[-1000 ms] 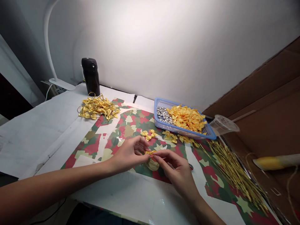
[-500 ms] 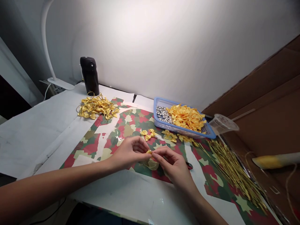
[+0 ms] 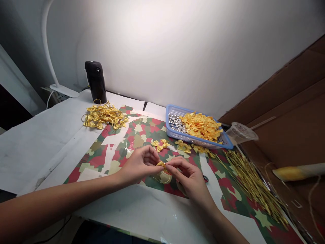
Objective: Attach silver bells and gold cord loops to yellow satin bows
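Observation:
A small yellow ribbon bow (image 3: 160, 164) is held between the thumb and fingers of my left hand (image 3: 142, 161). From it hangs a thin gold cord loop (image 3: 164, 183), just above the patterned paper. My right hand (image 3: 186, 174) is closed in a pinch at the bow's right end; whether its fingertips grip ribbon or cord is too small to tell. Beyond my hands lie a few loose yellow bows (image 3: 159, 145). A dark-handled tool (image 3: 205, 178) is partly hidden behind my right hand.
A blue basket (image 3: 200, 144) holds yellow bows and silver beads. Gold cords (image 3: 256, 186) lie at right, near a clear plastic cup (image 3: 242, 132). Looped bows (image 3: 105, 115) are piled at left before a black bottle (image 3: 95, 81). A white lamp (image 3: 64, 90) stands behind; cardboard (image 3: 291, 98) borders the right.
The bow between my fingers has turned and shows more of its ribbon. The cord loop beneath it now appears as a rounder, clearer ring. Both hands stay in nearly the same place.

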`<control>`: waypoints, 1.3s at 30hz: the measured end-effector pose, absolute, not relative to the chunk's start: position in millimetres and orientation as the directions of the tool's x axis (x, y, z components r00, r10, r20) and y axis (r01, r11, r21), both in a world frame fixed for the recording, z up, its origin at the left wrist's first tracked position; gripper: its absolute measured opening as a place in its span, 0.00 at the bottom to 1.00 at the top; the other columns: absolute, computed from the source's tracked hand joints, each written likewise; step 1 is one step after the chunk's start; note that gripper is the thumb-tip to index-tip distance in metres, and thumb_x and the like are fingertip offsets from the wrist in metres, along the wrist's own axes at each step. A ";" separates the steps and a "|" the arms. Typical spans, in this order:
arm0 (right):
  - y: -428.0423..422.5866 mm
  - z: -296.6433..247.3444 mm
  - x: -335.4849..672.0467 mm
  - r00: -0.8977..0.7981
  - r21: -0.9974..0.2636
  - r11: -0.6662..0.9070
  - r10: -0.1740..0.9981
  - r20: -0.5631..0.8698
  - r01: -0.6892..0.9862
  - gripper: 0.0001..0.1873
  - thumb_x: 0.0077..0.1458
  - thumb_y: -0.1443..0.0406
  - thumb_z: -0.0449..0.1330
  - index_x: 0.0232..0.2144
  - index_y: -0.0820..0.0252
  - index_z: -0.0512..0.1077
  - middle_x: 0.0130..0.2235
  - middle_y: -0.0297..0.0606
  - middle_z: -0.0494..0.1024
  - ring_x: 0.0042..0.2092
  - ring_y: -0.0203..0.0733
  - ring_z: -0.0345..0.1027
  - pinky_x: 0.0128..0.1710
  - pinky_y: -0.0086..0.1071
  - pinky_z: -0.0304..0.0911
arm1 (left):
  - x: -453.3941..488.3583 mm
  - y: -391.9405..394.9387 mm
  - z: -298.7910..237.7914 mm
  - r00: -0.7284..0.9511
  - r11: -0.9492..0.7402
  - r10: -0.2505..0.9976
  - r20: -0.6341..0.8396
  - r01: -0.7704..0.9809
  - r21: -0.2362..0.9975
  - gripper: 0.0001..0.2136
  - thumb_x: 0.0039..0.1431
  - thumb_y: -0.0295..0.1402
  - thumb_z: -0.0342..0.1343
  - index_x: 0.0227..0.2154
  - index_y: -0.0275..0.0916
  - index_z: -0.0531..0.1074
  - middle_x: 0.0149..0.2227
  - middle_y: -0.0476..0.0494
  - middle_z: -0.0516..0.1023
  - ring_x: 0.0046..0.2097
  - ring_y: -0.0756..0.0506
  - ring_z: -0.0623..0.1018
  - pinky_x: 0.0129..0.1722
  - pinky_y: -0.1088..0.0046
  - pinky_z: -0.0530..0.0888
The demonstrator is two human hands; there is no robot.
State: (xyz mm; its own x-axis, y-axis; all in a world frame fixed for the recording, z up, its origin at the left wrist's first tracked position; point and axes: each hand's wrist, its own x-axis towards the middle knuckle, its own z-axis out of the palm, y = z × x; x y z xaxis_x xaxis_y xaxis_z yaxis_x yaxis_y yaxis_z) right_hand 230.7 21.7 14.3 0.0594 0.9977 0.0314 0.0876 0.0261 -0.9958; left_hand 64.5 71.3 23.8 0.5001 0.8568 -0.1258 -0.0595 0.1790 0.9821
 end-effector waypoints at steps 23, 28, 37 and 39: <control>18.6 24.7 229.8 0.123 -0.993 -0.096 0.989 -0.088 0.061 0.16 0.46 0.52 0.64 0.28 0.58 0.71 0.21 0.29 0.65 0.21 0.31 0.54 0.18 0.26 0.51 | 64.0 72.8 22.9 0.447 0.213 0.878 -0.173 -0.040 0.976 0.14 0.41 0.28 0.66 0.26 0.38 0.64 0.25 0.55 0.70 0.27 0.54 0.72 0.25 0.80 0.69; 16.9 24.0 228.8 0.120 -0.992 -0.114 0.987 -0.106 0.062 0.20 0.41 0.51 0.67 0.27 0.57 0.66 0.28 0.30 0.68 0.24 0.32 0.62 0.19 0.24 0.57 | 62.5 74.3 18.5 0.435 0.171 0.890 -0.135 -0.045 0.984 0.14 0.42 0.30 0.65 0.26 0.38 0.63 0.26 0.54 0.71 0.28 0.52 0.73 0.27 0.78 0.70; 20.5 17.5 229.1 0.123 -0.994 -0.090 0.989 -0.083 0.055 0.20 0.41 0.53 0.68 0.27 0.57 0.64 0.26 0.32 0.73 0.24 0.34 0.66 0.20 0.26 0.61 | 61.4 72.8 18.0 0.428 0.077 0.903 -0.047 -0.053 0.996 0.12 0.45 0.29 0.63 0.26 0.38 0.63 0.26 0.54 0.68 0.29 0.53 0.71 0.31 0.77 0.71; 18.9 19.3 228.1 0.176 -0.991 -0.021 0.984 0.002 0.130 0.17 0.44 0.55 0.67 0.28 0.58 0.66 0.28 0.34 0.73 0.27 0.36 0.68 0.23 0.27 0.64 | 60.7 72.4 17.0 0.430 0.060 0.902 -0.036 -0.043 0.997 0.11 0.46 0.29 0.62 0.27 0.38 0.63 0.26 0.54 0.68 0.29 0.53 0.71 0.31 0.76 0.71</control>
State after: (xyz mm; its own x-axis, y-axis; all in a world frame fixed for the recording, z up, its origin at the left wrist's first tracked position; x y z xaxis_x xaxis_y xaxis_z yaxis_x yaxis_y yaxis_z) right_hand 228.1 18.9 19.3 0.1756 0.9845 0.0025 0.1297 -0.0206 -0.9913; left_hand 60.7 72.4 17.0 0.4296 0.9023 -0.0361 -0.0429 0.0603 0.9973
